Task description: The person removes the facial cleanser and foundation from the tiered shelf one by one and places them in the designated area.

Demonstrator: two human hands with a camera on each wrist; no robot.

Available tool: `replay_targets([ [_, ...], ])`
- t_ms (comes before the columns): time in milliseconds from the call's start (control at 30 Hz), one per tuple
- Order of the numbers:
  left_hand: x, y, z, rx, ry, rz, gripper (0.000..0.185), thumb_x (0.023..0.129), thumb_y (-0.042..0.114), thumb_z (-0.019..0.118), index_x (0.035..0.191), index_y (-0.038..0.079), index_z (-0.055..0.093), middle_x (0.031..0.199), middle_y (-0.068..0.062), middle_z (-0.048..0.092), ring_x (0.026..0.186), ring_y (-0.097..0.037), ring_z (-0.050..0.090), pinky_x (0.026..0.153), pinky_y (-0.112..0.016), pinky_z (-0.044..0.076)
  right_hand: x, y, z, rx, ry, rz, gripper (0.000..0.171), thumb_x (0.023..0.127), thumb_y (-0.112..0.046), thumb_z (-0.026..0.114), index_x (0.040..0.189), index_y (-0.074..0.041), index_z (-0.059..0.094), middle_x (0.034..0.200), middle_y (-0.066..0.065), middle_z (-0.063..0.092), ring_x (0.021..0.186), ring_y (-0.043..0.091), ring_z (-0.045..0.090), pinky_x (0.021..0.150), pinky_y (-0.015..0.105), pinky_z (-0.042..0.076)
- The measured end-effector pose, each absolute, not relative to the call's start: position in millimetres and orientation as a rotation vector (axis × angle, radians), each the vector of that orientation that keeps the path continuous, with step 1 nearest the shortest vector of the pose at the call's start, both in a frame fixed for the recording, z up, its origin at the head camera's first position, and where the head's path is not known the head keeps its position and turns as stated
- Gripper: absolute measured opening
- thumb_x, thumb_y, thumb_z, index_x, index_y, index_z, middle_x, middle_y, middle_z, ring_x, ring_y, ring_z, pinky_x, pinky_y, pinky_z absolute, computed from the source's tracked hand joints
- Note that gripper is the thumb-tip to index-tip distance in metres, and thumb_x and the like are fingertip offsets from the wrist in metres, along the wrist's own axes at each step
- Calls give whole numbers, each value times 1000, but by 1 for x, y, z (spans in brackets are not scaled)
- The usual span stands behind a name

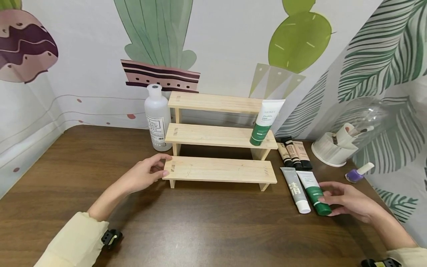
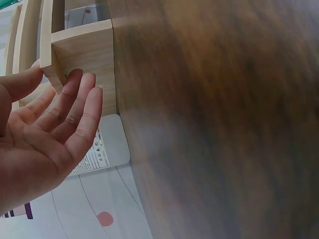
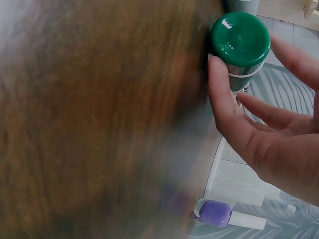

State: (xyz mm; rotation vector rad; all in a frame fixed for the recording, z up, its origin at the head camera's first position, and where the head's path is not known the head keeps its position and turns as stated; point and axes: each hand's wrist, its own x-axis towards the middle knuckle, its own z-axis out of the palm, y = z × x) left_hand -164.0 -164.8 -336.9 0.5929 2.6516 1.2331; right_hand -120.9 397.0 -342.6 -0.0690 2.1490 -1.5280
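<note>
The left hand rests with relaxed fingers against the left end of the lowest step of a wooden rack, fingertips and thumb touching the board's edge without clasping it. The right hand closes thumb and fingers around the cap end of a green tube lying flat on the table, to the right of the rack. The right wrist view shows the round glossy green cap pinched between thumb and fingers.

Just beside the green tube, on its left, lies a grey tube. Three small dark and beige tubes lie behind them, near the rack's right foot. Another green-and-white tube stands cap-down on the middle step, leaning at the right end. A white bottle stands just left of the rack. A purple nail polish lies further right, near a white holder.

The tube looks light and soft-bodied; its walls would likely dent under a squeeze. The hard cap is the firmer hold, though its shine suggests it may slip.
</note>
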Motion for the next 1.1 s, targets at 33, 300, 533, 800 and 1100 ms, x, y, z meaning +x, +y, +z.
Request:
replay_targets([
  [33,-164,-165,-337,592,2649,1235,37,88,5,57,123,3,48,93,-8,63,81,-18,58,69,-34,43,-121,397,-342,-74,2157,-1519,31,90,-5,55,113,-24,48,95,9,50,78,19,61,66,43,51],
  [300,-164,-165,-337,593,2652,1235,37,88,4,58,123,3,48,93,-9,63,81,-18,58,70,-34,43,-123,394,-334,-34,2277,-1366,58,88,-10,59,128,15,24,98,10,50,80,18,59,67,42,51],
  [533,-164,-165,-337,592,2661,1221,37,88,4,58,123,3,48,94,-9,62,80,-18,57,68,-34,43,-129,389,-320,-67,2428,-1274,64,87,-10,61,130,18,23,107,19,51,83,15,60,69,38,51],
  [800,-164,-165,-338,603,2652,1239,36,88,3,58,123,3,48,94,-10,63,80,-18,57,68,-33,43,-139,372,-307,-185,2572,-1274,58,86,-8,62,128,16,30,109,26,51,84,9,60,69,36,51],
  [1100,-163,-164,-337,589,2656,1233,37,88,4,58,123,3,48,94,-9,62,82,-18,58,69,-34,43,-151,341,-297,-268,2647,-1236,56,87,-12,62,130,10,34,112,27,51,83,9,60,69,34,51],
])
